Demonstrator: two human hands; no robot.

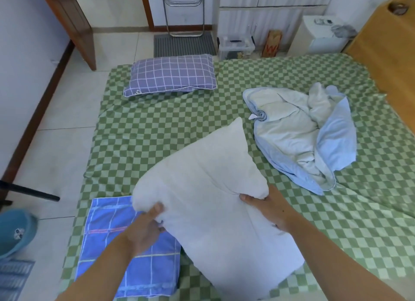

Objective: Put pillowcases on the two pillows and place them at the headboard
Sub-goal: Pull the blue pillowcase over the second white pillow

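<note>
At the 8 o'clock edge of the bed, a blue plaid pillowcase [125,244] lies flat on the green checked sheet [157,132], its right portion covered by the bare white pillow [208,199]. Toward 11 o'clock, a second pillow already in a purple grid pillowcase [170,75] rests at the far left corner of the sheet, well apart from the wooden headboard [386,53] at 2 o'clock. The left hand [146,226] grips the bare pillow at its near left corner: the thumb lies on top of the fabric and the fingers curl beneath, pinching a fold of the shell. The pillow stands tilted, one corner raised toward 12 o'clock and its lower end resting on the sheet at 6 o'clock. The right hand [271,208] holds the right edge, fingers wrapped over a bunched ridge of fabric and pressed into the filling. Judged from the dents and creases around both grips, the pillow is light, soft and easily deformed; it should not slip, but it will sag and fold if held at one point only. Recommended hold: two corners of one short end, compressed to enter the pillowcase opening. At 2 o'clock from the pillow, a crumpled light blue blanket [298,134] lies on the sheet, near the headboard. The plaid case is not yet opened or fitted.
</note>
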